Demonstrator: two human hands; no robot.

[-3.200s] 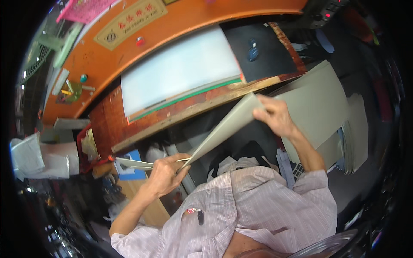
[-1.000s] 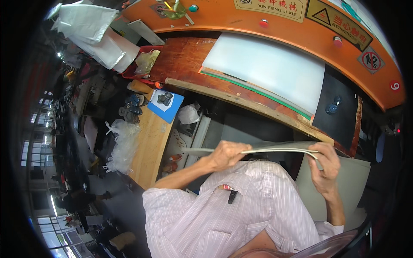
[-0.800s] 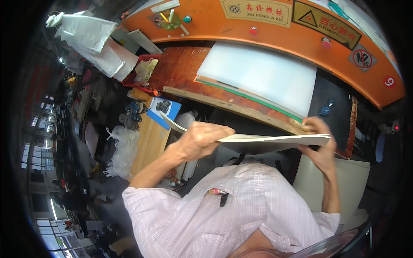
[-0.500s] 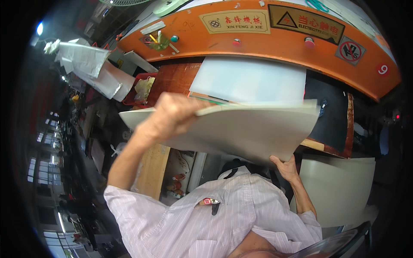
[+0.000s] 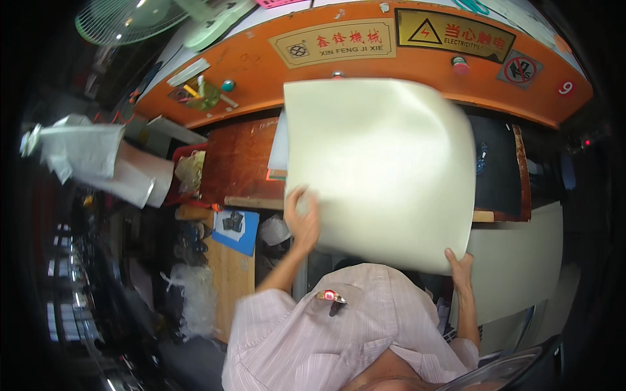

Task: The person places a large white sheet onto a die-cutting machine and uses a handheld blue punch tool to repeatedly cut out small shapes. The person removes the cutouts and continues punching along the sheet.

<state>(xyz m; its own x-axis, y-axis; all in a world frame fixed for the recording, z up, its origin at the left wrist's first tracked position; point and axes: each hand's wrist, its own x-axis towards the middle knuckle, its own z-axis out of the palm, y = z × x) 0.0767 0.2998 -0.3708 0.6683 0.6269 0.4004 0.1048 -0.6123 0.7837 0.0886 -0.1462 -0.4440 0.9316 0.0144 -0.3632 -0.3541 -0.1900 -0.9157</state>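
Note:
A large, pale cream flexible sheet (image 5: 385,169) spreads out in front of me, bowed, its far edge reaching up over the orange machine's front. Its lower right corner is pinched in my right hand (image 5: 460,268), thumb on top. At the sheet's lower left edge is my left hand (image 5: 303,221), slightly blurred, with its fingers apart and not visibly gripping. Underneath the cream sheet, a white sheet (image 5: 278,146) and a thin coloured edge stick out on the left; the rest of them is hidden.
The orange machine (image 5: 248,68) with buttons and signs spans the far side, over a reddish-brown board (image 5: 235,159) and a black mat (image 5: 502,176). More pale sheets (image 5: 521,260) lie at the right. A blue card (image 5: 244,242) rests on a wooden surface at left. A fan (image 5: 130,19) stands far left.
The cream sheet has gone from nearly edge-on to spread out over the board, covering the white sheet. My left hand has left its upper edge and moved down and right. The view has shifted.

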